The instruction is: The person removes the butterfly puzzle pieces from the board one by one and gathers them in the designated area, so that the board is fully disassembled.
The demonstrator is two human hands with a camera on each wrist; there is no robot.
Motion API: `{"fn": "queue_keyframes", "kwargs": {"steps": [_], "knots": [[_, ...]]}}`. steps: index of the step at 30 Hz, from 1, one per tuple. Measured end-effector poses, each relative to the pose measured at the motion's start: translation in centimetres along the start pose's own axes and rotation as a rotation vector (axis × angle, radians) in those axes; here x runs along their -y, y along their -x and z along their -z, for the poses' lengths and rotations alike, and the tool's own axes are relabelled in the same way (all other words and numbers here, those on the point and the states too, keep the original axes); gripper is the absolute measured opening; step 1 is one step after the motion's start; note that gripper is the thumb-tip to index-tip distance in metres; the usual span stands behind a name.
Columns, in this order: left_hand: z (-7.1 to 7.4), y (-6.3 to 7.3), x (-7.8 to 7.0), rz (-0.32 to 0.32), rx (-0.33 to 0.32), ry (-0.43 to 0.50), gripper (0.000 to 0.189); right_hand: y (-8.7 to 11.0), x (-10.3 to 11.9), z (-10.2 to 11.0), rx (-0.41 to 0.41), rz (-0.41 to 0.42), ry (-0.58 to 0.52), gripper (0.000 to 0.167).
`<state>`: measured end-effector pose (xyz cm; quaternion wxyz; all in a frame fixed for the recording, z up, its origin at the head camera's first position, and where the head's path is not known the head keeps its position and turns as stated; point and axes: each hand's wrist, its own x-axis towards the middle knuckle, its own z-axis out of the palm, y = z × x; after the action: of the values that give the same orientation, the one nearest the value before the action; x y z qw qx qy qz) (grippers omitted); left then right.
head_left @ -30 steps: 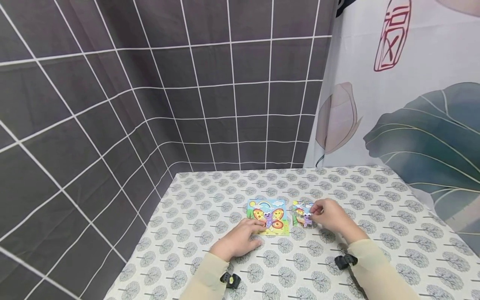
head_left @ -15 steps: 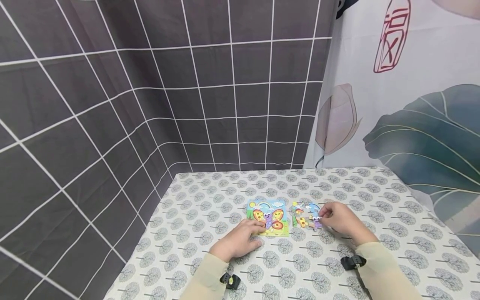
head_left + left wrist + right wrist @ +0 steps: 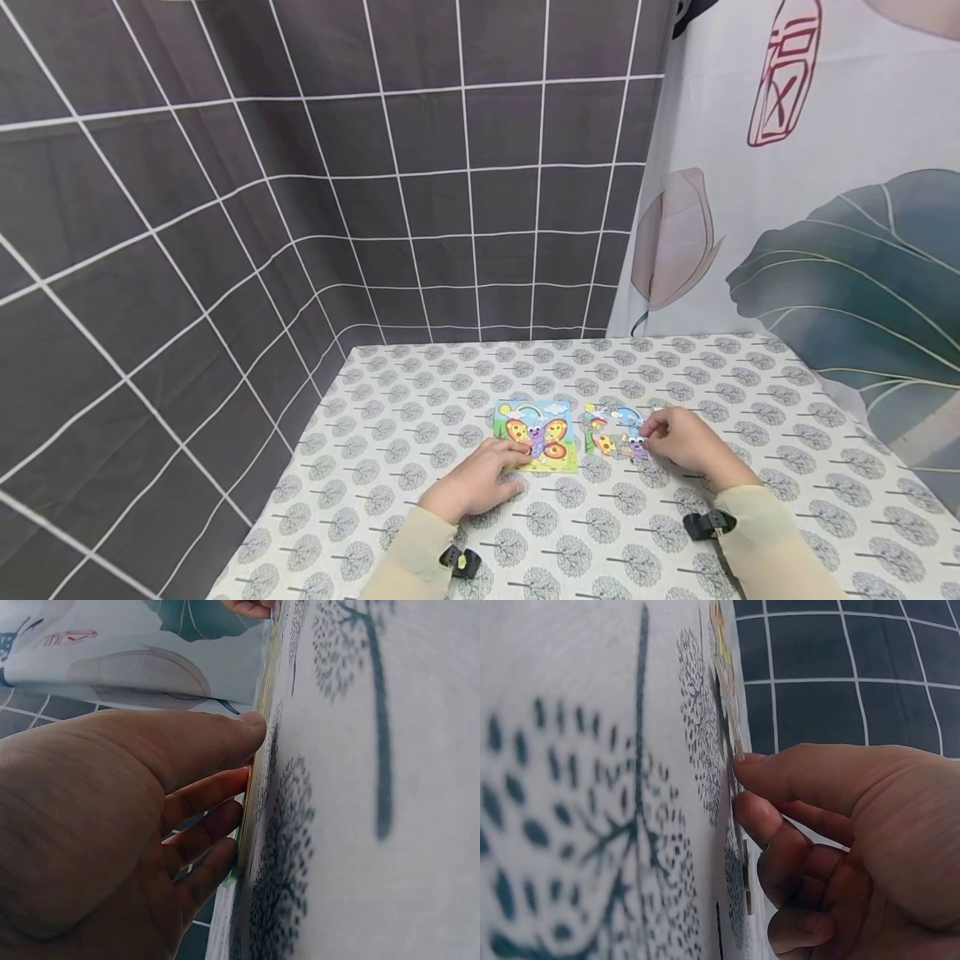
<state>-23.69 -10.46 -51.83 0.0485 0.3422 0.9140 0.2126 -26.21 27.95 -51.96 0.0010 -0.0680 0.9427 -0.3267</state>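
Observation:
A square butterfly picture board lies on the table in the head view. My left hand rests its fingertips on the board's lower left part, with relaxed fingers; the left wrist view shows those fingers along the thin board's edge. To the right lie loose jigsaw puzzle pieces with parts of a similar picture. My right hand pinches a purple puzzle piece beside them, at the lower right. Seen from the right wrist, the piece is edge-on and tilted at the thumb tip.
A white tablecloth printed with grey trees covers the table. Behind it hangs a dark curtain with a white grid; a white curtain with large leaves hangs at the right. Black straps with small devices sit on both wrists.
My right hand has moved the purple puzzle piece to the right, away from the yellow wing pieces, and slightly toward me. The left hand has stayed on the board.

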Motion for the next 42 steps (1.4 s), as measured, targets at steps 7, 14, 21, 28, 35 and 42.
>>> {"fn": "queue_keyframes", "kwargs": {"steps": [7,14,21,28,35,42], "knots": [[-0.1,0.0,0.1,0.000,0.001,0.001,0.049,0.0,0.0,-0.1,0.008,-0.015,0.005,0.010],[-0.1,0.0,0.2,-0.007,-0.002,0.006,0.049,-0.2,-0.2,-0.2,0.016,-0.029,0.015,0.010],[-0.1,0.0,0.2,-0.001,0.003,0.016,0.048,-0.2,-0.2,-0.2,0.028,-0.021,-0.005,0.011],[-0.1,0.0,0.2,-0.001,0.005,0.015,0.049,-0.1,0.1,0.0,0.027,-0.019,0.008,0.010],[-0.1,-0.2,0.2,0.018,-0.003,0.025,0.048,-0.3,1.3,-0.1,0.014,-0.011,0.023,0.008],[0.0,0.0,0.1,0.030,-0.018,0.031,0.045,-1.0,3.2,-1.0,0.050,0.034,-0.007,0.008]]}}
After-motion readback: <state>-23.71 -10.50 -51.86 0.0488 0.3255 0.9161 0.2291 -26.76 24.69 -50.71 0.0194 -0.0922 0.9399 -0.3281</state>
